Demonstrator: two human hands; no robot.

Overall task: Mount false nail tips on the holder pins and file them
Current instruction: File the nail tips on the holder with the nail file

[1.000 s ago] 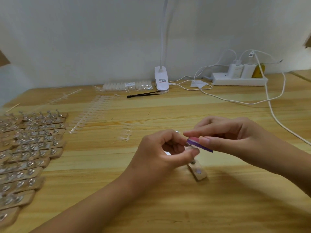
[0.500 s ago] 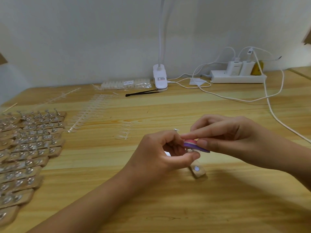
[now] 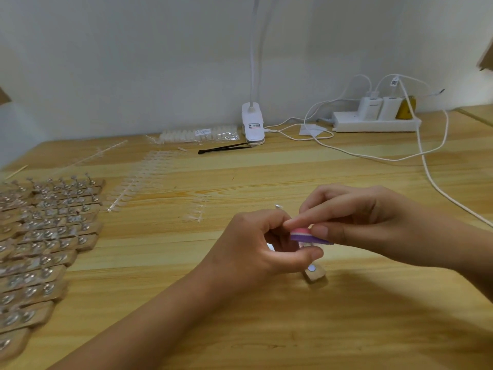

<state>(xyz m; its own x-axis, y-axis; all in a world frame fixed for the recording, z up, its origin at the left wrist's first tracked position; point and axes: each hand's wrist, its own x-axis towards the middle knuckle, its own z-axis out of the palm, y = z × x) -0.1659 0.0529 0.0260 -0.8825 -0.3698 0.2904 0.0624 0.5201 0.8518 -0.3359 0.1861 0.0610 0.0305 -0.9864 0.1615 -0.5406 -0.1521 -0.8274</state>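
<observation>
Wooden table fills most of the view, with a plain white wall behind it. Near the middle, the left hand curls its fingers and thumb round a small wooden holder. Only the bottom end of the holder peeks out below the thumb, close to the table, and I cannot tell if it touches. The right hand pinches a little nail file, pink on top and purple below, between its thumb and first finger. Its other fingers are curled in behind. The nail file lies flat across the top of the holder, right against the left hand's fingertips. The nail tip is hidden behind the nail file and the fingers, so I cannot tell how it sits on the pin. I think the nail tip is very light, thin and bendy, and smooth enough to slip or pop off. So it is best to hold the wooden part of the holder, not the nail tip, and to rub softly. The nail file looks light and a bit stiff, and easy to hold by its flat sides near one end. Far to the left, many more holders lie in rows, with clear strips of nail tips beside them. At the back are a white lamp clip, black tweezers and a white power strip.
</observation>
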